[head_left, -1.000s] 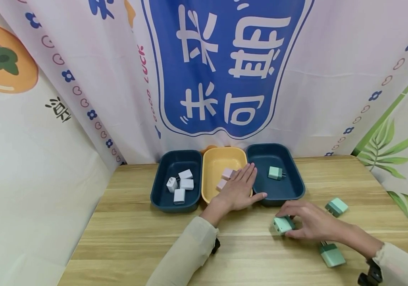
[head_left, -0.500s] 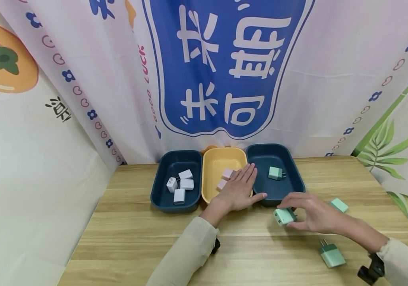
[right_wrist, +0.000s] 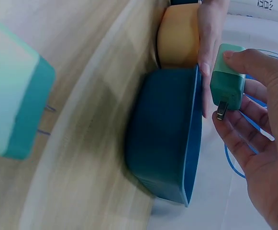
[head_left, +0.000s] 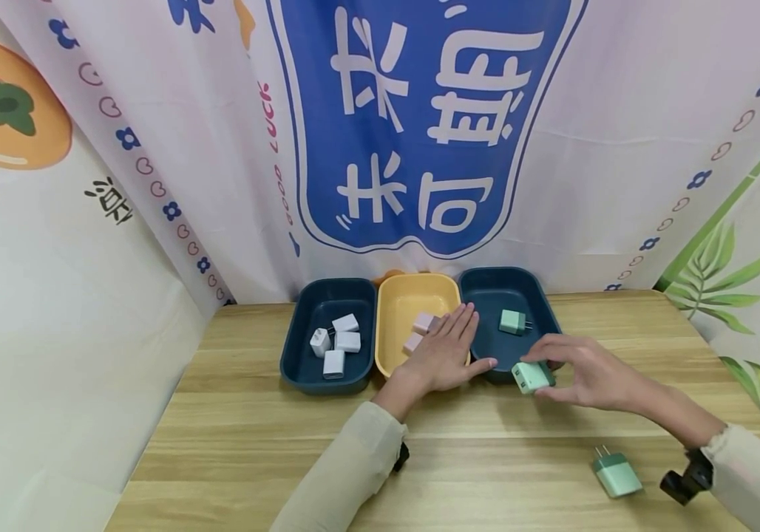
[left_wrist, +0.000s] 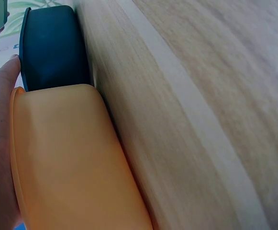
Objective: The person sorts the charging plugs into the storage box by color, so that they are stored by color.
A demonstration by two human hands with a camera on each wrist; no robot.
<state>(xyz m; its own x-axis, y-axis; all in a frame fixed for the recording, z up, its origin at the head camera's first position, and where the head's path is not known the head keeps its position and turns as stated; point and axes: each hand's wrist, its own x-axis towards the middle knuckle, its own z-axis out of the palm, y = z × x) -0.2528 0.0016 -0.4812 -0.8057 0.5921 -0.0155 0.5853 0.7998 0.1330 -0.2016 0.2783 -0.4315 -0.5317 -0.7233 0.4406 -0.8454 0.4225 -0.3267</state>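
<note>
My right hand (head_left: pixel 596 373) pinches a green two-tone charger plug (head_left: pixel 531 377) between thumb and fingers, near the front edge of the right dark blue tray (head_left: pixel 503 277). In the right wrist view the held charger plug (right_wrist: pixel 227 76) shows its metal prongs, above the level of the tray rim. Spread flat, my left hand (head_left: pixel 436 355) lies across the yellow tray (head_left: pixel 389 310), its fingertips and thumb reaching the right blue tray. Pink chargers (head_left: pixel 423 323) sit partly under that hand. One green charger (head_left: pixel 513 321) lies inside the right tray.
At the left, another dark blue tray (head_left: pixel 290 355) holds several white chargers (head_left: pixel 334 364). A green charger (head_left: pixel 617 474) lies on the wooden table (head_left: pixel 460 473), at the front right. A printed curtain (head_left: pixel 579 185) hangs behind the trays.
My right hand has lifted the green charger off the table and moved it up toward the right blue tray, now covering another charger behind it. My left hand has stayed still.
</note>
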